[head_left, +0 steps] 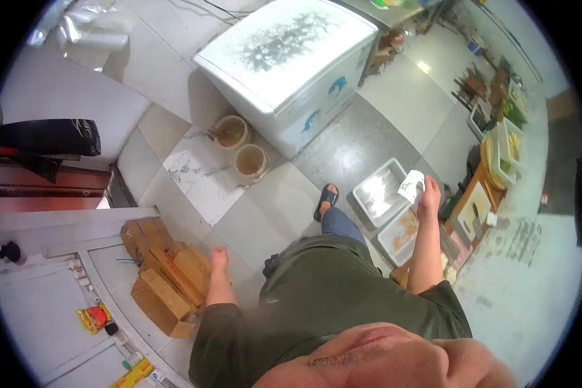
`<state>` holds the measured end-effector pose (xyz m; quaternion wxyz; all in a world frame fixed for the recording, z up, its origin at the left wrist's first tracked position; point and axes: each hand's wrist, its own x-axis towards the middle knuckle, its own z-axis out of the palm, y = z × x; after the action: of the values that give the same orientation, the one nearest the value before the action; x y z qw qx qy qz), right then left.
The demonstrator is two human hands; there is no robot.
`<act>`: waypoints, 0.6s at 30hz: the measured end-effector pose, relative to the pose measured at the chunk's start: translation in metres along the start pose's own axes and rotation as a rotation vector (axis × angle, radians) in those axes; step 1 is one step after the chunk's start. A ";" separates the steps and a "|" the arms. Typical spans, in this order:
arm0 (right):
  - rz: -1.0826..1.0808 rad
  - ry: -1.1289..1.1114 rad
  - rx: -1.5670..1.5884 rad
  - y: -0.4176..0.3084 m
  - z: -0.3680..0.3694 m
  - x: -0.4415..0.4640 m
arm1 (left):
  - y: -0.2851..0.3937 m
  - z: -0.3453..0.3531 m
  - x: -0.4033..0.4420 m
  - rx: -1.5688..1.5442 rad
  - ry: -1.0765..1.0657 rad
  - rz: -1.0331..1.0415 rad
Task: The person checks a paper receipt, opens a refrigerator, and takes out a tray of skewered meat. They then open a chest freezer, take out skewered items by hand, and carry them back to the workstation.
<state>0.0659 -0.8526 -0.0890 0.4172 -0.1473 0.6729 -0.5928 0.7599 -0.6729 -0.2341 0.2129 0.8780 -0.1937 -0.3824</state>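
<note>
Right hand [429, 199] holds white sheet [410, 185]; tiled floor [265, 210], smudge-topped white freezer [284, 55].

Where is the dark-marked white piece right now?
Right of centre in the head view, the white piece is held in the right hand, just right of the upper white tray.

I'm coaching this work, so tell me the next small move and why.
Probably bring the left hand across to steady the free edge of the thin-looking white piece with dark marks: only the right hand holds it, at one side, while the left hangs well apart, with nothing visible in it.
</note>
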 end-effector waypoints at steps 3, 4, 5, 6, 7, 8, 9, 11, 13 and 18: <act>0.022 -0.042 0.016 0.009 0.038 0.082 | -0.006 -0.002 0.009 0.181 0.021 0.008; 0.075 -0.064 0.042 0.007 0.055 0.103 | -0.014 -0.003 0.014 0.411 -0.046 0.077; 0.129 -0.076 0.071 0.003 0.069 0.121 | -0.012 -0.005 0.019 0.649 -0.118 0.150; 0.070 -0.086 -0.021 -0.012 0.092 0.131 | 0.016 -0.006 0.006 1.019 -0.187 0.307; 0.053 -0.121 -0.051 -0.026 0.115 0.143 | 0.041 -0.006 -0.002 1.401 -0.261 0.469; 0.044 -0.146 -0.091 -0.039 0.135 0.154 | 0.046 -0.002 0.009 1.287 -0.260 0.424; 0.012 -0.166 -0.156 -0.051 0.153 0.167 | 0.050 -0.001 0.013 1.175 -0.270 0.365; -0.024 -0.155 -0.173 -0.074 0.195 0.190 | 0.071 0.015 0.020 0.450 -0.172 -0.156; -0.042 -0.193 -0.200 -0.084 0.227 0.226 | 0.089 0.029 0.032 0.136 -0.100 -0.356; -0.111 -0.185 -0.165 -0.134 0.289 0.289 | 0.151 0.082 0.052 -0.027 -0.052 -0.422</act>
<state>0.0634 -1.2823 -0.0625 0.4302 -0.2722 0.6690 -0.5415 0.7041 -0.8437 -0.2358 0.1347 0.8860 -0.0059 -0.4436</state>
